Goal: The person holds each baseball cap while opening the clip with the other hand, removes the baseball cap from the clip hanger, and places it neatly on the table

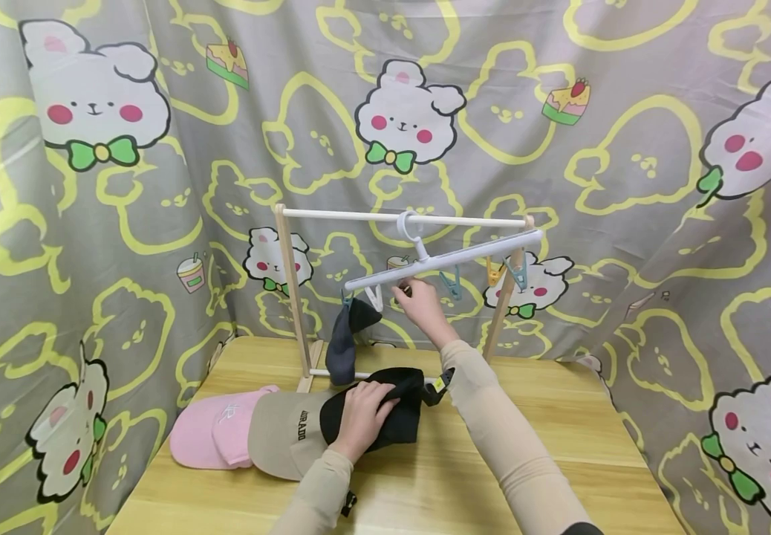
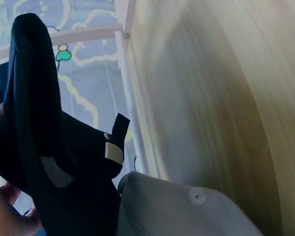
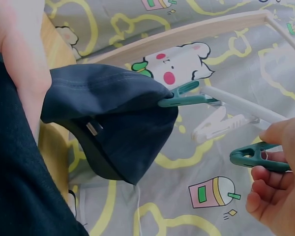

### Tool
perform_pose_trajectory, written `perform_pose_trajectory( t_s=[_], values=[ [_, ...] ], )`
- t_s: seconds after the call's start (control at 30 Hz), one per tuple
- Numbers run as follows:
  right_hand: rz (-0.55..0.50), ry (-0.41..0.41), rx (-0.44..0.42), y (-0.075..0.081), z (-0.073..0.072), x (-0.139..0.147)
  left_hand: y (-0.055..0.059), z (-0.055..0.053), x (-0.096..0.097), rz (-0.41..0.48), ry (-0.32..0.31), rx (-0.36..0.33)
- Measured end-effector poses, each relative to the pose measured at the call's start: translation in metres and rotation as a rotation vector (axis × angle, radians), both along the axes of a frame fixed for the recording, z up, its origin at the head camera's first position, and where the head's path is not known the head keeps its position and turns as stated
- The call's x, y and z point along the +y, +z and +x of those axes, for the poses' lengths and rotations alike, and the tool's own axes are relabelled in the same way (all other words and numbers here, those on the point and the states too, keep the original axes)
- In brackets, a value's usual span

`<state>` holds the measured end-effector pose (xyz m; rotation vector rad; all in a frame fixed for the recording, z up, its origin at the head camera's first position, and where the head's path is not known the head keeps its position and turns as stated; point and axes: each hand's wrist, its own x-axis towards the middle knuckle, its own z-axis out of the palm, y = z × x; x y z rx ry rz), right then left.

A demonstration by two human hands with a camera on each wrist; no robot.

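My left hand [image 1: 361, 417] grips a black cap [image 1: 404, 427] above the table; its opening and strap buckle [image 2: 114, 153] show in the left wrist view. My right hand [image 1: 420, 306] is raised under a white clip hanger [image 1: 452, 258] that slants down to the left. Its thumb and fingers pinch a green clothespin [image 3: 255, 156], seen in the right wrist view. A dark blue cap [image 1: 342, 348] hangs from another green clip [image 3: 189, 96] at the hanger's left end. Between these two clips is a white clip [image 3: 221, 125].
The hanger hooks over the white bar [image 1: 332, 215] of a wooden rack [image 1: 295, 297]. A beige cap [image 1: 285, 435] and a pink cap [image 1: 208, 431] lie on the table [image 1: 492, 475] at left. Blue clips and a yellow clip [image 1: 495, 272] hang at right. A patterned curtain [image 1: 526, 186] surrounds the table.
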<state>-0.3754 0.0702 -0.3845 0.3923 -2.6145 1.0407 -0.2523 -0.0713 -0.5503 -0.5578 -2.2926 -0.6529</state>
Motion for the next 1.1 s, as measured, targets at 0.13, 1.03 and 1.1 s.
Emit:
perform_pose_trajectory(
  t_s=[0.13,1.03,1.1],
  values=[
    [0.019,0.004,0.058,-0.003,-0.001,-0.001,-0.001,0.002,0.002,0.004,0.0,-0.017],
    [-0.066,-0.006,0.076,-0.005,0.006,0.002,-0.019,0.013,0.013,-0.05,0.0,-0.129],
    [-0.068,-0.002,0.084,-0.005,0.007,0.003,-0.021,0.014,0.014,-0.054,0.001,-0.127]
  ],
)
